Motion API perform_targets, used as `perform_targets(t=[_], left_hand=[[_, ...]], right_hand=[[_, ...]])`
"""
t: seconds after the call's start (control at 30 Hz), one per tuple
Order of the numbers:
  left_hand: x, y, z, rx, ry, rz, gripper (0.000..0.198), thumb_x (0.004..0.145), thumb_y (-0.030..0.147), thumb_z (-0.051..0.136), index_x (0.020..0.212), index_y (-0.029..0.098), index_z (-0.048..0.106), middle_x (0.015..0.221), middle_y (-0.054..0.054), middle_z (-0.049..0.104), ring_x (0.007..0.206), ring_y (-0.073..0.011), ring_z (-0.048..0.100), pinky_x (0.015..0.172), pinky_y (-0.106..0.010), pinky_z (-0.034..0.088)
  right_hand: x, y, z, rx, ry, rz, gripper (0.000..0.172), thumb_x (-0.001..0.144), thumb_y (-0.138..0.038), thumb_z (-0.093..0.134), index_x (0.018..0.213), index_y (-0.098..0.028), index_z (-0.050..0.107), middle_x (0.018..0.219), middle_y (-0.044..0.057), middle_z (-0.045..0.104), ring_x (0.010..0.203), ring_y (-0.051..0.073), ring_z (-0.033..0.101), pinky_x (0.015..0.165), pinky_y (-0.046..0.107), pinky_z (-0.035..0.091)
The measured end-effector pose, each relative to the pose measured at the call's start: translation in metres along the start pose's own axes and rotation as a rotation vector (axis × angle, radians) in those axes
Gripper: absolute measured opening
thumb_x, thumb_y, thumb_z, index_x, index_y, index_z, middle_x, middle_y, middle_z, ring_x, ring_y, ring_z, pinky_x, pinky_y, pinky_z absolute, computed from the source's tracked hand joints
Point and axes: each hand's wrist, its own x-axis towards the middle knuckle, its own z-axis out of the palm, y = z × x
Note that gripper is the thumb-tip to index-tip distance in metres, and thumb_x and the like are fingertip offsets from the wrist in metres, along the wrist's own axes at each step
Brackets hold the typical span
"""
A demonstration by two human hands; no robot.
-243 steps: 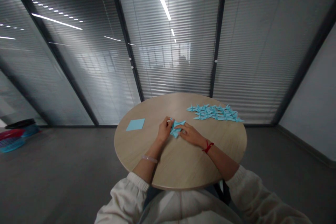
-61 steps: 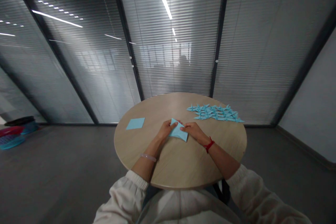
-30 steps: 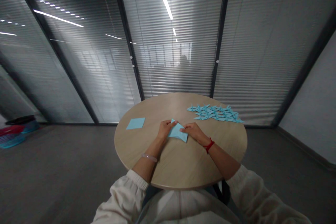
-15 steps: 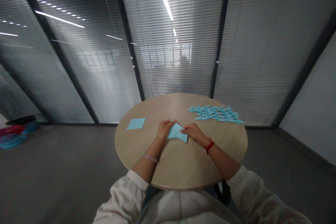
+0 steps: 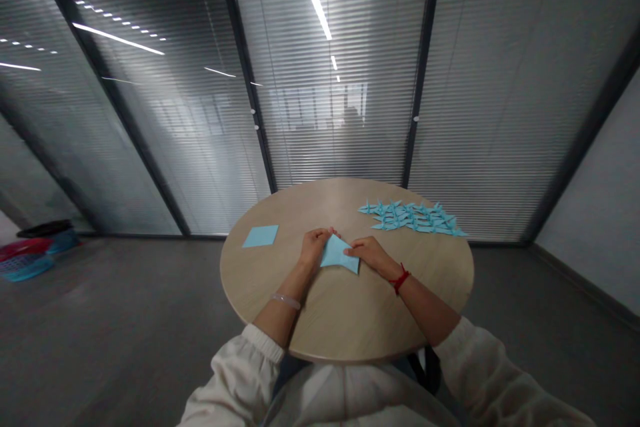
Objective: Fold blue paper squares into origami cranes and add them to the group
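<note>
A light blue folded paper (image 5: 340, 257) lies at the middle of the round wooden table (image 5: 350, 307). My left hand (image 5: 314, 247) pinches its left upper edge with curled fingers. My right hand (image 5: 369, 252) presses and grips its right edge, a red cord on that wrist. The paper's lower right corner sticks out flat on the tabletop.
A flat light blue paper square (image 5: 261, 236) lies at the table's left. Several finished blue folded paper figures (image 5: 413, 217) lie in rows at the far right. Glass walls with blinds stand behind. Coloured basins (image 5: 30, 257) sit on the floor at the far left.
Eight seconds ago the paper was a spiky crumpled shape; it is now a flatter folded piece. Over the last second both hands stayed on it, shifting only slightly.
</note>
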Motion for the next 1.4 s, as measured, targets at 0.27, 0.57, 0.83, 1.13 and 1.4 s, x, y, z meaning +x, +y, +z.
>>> perform_targets(t=[0.27, 0.57, 0.83, 1.13, 1.4], left_hand=[[0.003, -0.003, -0.002, 0.023, 0.004, 0.025, 0.048, 0.055, 0.056, 0.075, 0.067, 0.01, 0.068, 0.066, -0.011, 0.068, 0.054, -0.0143, 0.057, 0.052, -0.025, 0.043], [0.003, -0.003, 0.001, 0.24, -0.001, -0.035, 0.044, 0.045, 0.05, 0.082, 0.06, 0.013, 0.063, 0.046, 0.003, 0.05, 0.04, -0.0069, 0.041, 0.041, -0.02, 0.028], [0.004, -0.006, 0.0, 0.278, 0.038, -0.007, 0.044, 0.049, 0.052, 0.079, 0.06, 0.013, 0.061, 0.047, 0.003, 0.049, 0.041, -0.0065, 0.041, 0.04, -0.019, 0.028], [0.002, -0.004, 0.0, 0.22, -0.066, -0.066, 0.045, 0.042, 0.043, 0.085, 0.068, 0.011, 0.067, 0.056, 0.0, 0.059, 0.048, -0.0094, 0.049, 0.046, -0.021, 0.037], [0.006, -0.007, -0.002, 0.262, -0.082, -0.001, 0.038, 0.046, 0.04, 0.083, 0.067, 0.012, 0.068, 0.056, 0.0, 0.059, 0.048, -0.0089, 0.048, 0.046, -0.021, 0.036]], right_hand=[[0.0, -0.002, -0.001, -0.009, -0.005, 0.007, 0.034, 0.065, -0.046, 0.069, 0.066, -0.012, 0.069, 0.056, -0.002, 0.057, 0.052, 0.01, 0.045, 0.051, 0.022, 0.03], [-0.008, -0.012, -0.001, 0.053, -0.012, 0.012, 0.034, 0.064, -0.044, 0.069, 0.065, -0.011, 0.069, 0.057, -0.001, 0.058, 0.055, 0.012, 0.049, 0.055, 0.023, 0.035], [-0.009, -0.017, -0.001, 0.094, -0.022, 0.043, 0.036, 0.063, -0.045, 0.071, 0.069, -0.01, 0.071, 0.06, 0.001, 0.062, 0.056, 0.012, 0.051, 0.056, 0.023, 0.037], [-0.011, -0.018, -0.001, 0.091, -0.005, 0.034, 0.034, 0.063, -0.045, 0.069, 0.067, -0.011, 0.071, 0.059, 0.0, 0.062, 0.058, 0.014, 0.052, 0.057, 0.024, 0.037], [-0.006, -0.015, 0.001, 0.053, 0.017, -0.024, 0.032, 0.066, -0.044, 0.067, 0.069, -0.012, 0.07, 0.064, 0.002, 0.065, 0.062, 0.014, 0.054, 0.059, 0.024, 0.039]])
